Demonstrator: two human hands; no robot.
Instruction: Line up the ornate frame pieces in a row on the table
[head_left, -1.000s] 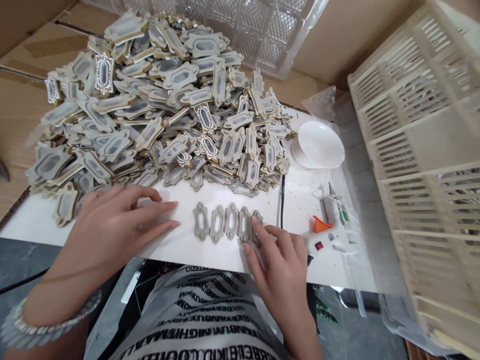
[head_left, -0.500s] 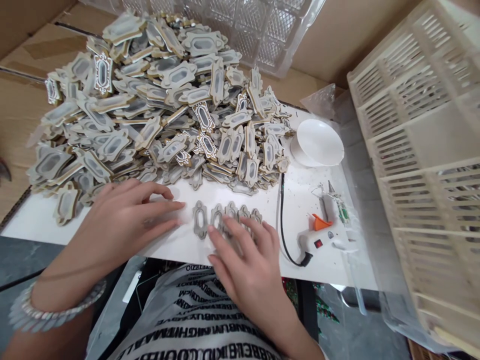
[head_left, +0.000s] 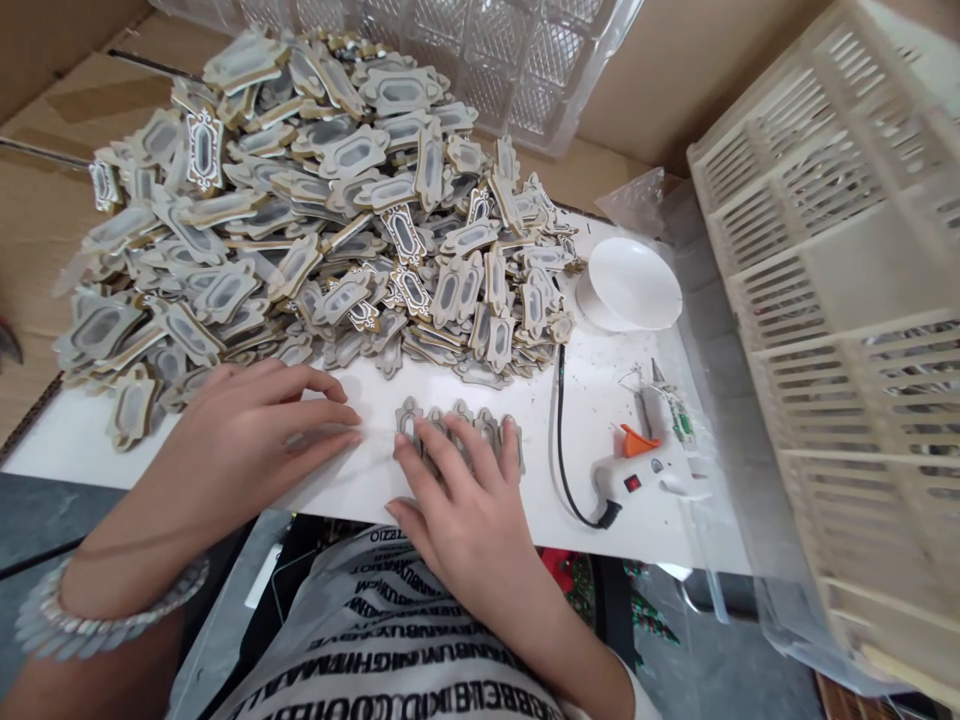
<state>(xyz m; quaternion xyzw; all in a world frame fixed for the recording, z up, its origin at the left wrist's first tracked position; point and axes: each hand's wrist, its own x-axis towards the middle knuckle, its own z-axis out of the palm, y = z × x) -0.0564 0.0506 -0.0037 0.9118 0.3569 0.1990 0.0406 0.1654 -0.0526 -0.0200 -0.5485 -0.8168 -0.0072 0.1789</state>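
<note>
Several small frame-shaped plaques lie side by side in a short upright row on the white board. My right hand rests over the row with its fingers spread, the fingertips on the plaques and partly covering them. Left of the row, my left hand is held with fingers stretched out and nothing in them, apart from the row. Behind both hands rises a large heap of similar plaques, mostly grey back side up. A few show gold faces with white scrollwork.
To the right lie a white hot glue gun with an orange trigger and a black cord. A white bowl stands behind it. A cream plastic crate borders the right side; a clear plastic tray is at the back.
My right hand has shifted left, its fingers now spread across the whole row. The leftmost plaque sits closer to the others. My left hand has drawn back slightly left.
</note>
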